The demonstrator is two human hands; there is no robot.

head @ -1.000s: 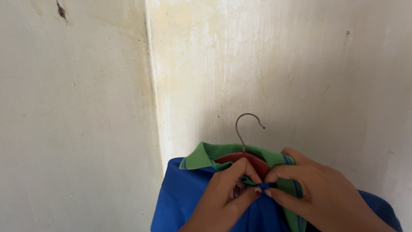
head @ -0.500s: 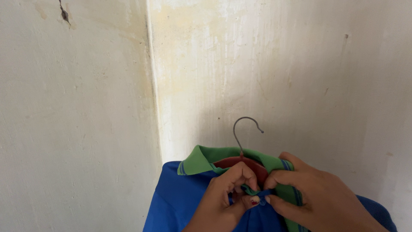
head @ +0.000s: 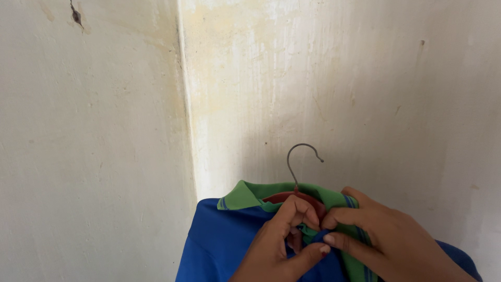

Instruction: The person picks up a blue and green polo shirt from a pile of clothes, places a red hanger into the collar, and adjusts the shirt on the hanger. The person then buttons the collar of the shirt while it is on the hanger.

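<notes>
A blue polo shirt [head: 219, 240] with a green collar [head: 245, 194] hangs on a red hanger [head: 279, 198] whose grey metal hook [head: 297, 156] sticks up free in front of the wall. My left hand [head: 279, 245] pinches the front placket just below the collar, thumb and fingers closed on the fabric. My right hand [head: 381, 235] grips the right side of the collar and placket, fingertips meeting those of the left hand. Both hands cover the button area, and the shirt's lower part is cut off by the frame.
A stained off-white wall fills the view, with an inner corner [head: 185, 104] running down the left of centre. A small dark crack [head: 75, 14] marks the top left.
The hanger and shirt dipped a little and shifted slightly. My fingers have kept working at the placket, and the left thumb now lies lower, across the blue fabric.
</notes>
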